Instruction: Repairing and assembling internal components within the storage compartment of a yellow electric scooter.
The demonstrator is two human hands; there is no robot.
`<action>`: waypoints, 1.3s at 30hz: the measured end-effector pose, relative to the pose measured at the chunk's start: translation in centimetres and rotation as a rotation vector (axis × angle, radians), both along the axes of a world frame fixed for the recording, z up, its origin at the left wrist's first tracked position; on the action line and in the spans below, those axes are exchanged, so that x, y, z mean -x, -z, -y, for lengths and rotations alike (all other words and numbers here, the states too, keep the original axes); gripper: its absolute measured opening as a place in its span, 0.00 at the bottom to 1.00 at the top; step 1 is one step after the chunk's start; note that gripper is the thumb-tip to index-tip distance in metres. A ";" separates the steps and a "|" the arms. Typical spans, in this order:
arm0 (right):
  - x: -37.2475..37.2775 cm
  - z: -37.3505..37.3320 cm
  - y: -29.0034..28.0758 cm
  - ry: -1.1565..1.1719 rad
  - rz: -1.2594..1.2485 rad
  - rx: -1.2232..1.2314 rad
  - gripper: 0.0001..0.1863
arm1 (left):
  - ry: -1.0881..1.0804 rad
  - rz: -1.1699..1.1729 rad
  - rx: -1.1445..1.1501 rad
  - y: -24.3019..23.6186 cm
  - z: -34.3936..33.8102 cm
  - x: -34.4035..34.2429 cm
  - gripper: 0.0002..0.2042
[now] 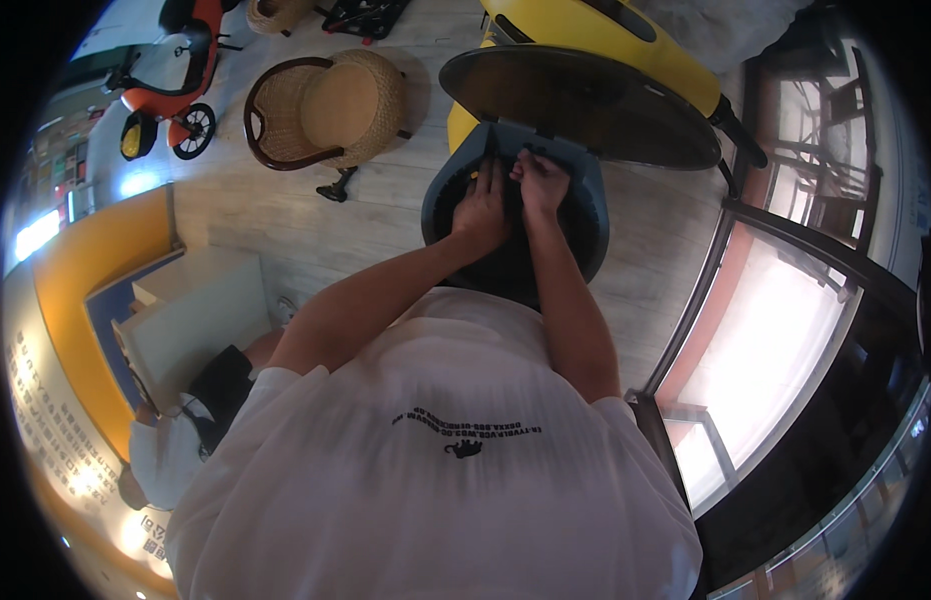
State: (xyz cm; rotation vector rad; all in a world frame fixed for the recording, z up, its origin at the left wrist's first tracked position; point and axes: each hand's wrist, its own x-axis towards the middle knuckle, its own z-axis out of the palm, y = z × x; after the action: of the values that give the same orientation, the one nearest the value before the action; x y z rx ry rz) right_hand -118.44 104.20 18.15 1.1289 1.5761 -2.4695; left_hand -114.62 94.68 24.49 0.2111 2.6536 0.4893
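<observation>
Bin (433, 212), grey, sat uncovered beneath the raised dark lid (585, 105); at its far end, your left hand (482, 212) had a straightened grip, your right hand (540, 183) a curled one, contents unclear. A knock could have dropped the lid onto both.

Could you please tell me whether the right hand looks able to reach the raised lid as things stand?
Probably yes: the right hand is close to the raised lid, and nothing visible stands between them.
</observation>
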 end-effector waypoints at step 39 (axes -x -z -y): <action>-2.7 -3.9 -3.6 0.048 0.031 0.031 0.06 | -1.086 0.887 -1.446 5.1 -5.1 4.6 0.17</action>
State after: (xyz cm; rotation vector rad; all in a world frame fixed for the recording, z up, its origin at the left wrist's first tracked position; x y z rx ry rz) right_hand -115.73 108.08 21.73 1.2081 1.5151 -2.4839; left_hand -119.25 99.75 19.36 -0.8578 0.9313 2.0828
